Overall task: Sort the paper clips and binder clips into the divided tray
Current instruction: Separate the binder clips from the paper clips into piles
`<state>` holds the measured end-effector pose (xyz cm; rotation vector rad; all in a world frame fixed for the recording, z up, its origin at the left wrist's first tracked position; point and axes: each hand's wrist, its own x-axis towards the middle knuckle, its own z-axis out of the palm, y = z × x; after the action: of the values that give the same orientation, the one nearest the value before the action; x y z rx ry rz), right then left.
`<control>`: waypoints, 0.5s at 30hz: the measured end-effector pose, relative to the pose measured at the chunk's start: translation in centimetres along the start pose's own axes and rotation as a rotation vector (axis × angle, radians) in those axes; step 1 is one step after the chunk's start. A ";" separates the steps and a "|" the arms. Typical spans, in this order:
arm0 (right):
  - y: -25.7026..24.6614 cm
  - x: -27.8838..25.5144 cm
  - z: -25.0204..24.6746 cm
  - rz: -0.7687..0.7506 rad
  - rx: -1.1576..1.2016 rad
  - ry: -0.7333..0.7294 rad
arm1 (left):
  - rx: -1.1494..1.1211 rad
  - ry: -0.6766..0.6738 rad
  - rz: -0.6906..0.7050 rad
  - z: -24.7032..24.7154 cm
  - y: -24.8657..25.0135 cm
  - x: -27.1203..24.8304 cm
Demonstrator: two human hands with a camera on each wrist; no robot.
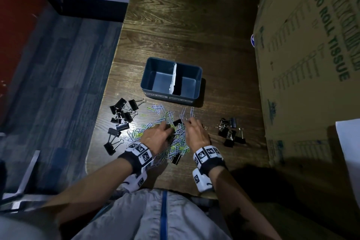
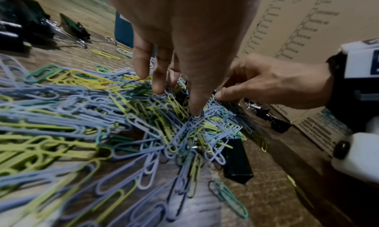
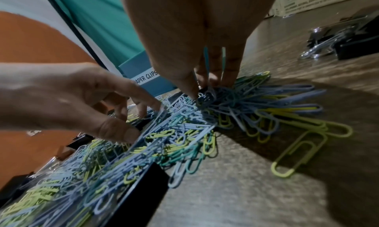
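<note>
We see our left hand [image 1: 155, 138] with fingers spread on the heap of pastel wire paper clips [image 2: 102, 117]; our right hand [image 1: 195, 132] pinches clips standing upright; black binder clips [image 1: 176, 159] lie half-buried.

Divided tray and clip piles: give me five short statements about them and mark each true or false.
1. Both compartments of the divided tray are empty. True.
2. The paper clips are all one colour. False: they are blue, yellow and green.
3. Binder clips lie in groups on both sides of the paper clip pile. True.
4. The left hand rests on the tray rim. False: its fingers are down in the paper clips.
5. The right hand is idle beside the cardboard box. False: it is pinching paper clips at the pile.
</note>
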<state>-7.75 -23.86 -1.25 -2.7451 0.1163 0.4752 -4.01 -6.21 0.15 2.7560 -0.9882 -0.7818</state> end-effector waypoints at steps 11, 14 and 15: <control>0.0 0.7 -0.2 0.163 0.149 0.046 | -0.055 0.024 -0.131 0.6 0.8 0.3; 0.0 0.6 -0.2 0.169 0.152 0.015 | -0.018 0.064 -0.087 0.5 0.6 0.1; 0.0 0.6 -0.3 0.161 0.143 0.008 | 0.009 0.085 -0.058 0.4 0.6 -0.1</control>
<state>-7.14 -23.99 -1.21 -2.6084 0.3615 0.4794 -4.65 -6.59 0.00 2.8115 -0.9018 -0.6633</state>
